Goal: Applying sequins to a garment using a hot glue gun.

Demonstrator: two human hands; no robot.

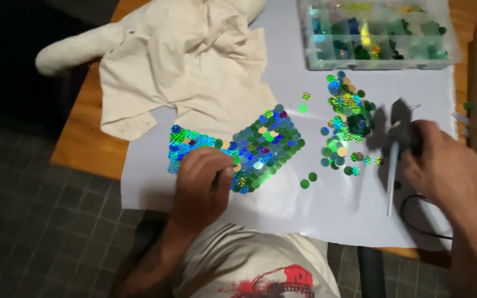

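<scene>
From the head view, the left hand (202,176) rests curled, fingers bent down onto the near edge of a sequin patch (238,152) — a sheet of overlapping blue, green and holographic discs lying on a white paper sheet (316,209) that covers the wooden table (81,143). Whether those fingers pinch a single sequin or only press the patch flat I cannot tell. The right hand (443,168) is closed around a dark glue gun (404,132), its pale glue stick (391,179) pointing back toward the person and its black cord (415,215) looping on the paper just beside the wrist; the hand is blurred, so the exact grip is unclear. Between the two hands lies a loose pile of sequins (346,124), a few strays scattered near it, and beyond that a clear compartment box (376,36) of sorted sequins. A crumpled cream cloth (183,60) touches the far edge of the patch. As I judge it, the risks lie close together — the gun's tip hangs near the loose pile and could drip and fuse discs to the paper, the cord could drag strays, and the cloth, lying so close, could catch glue or nudge the patch
</scene>
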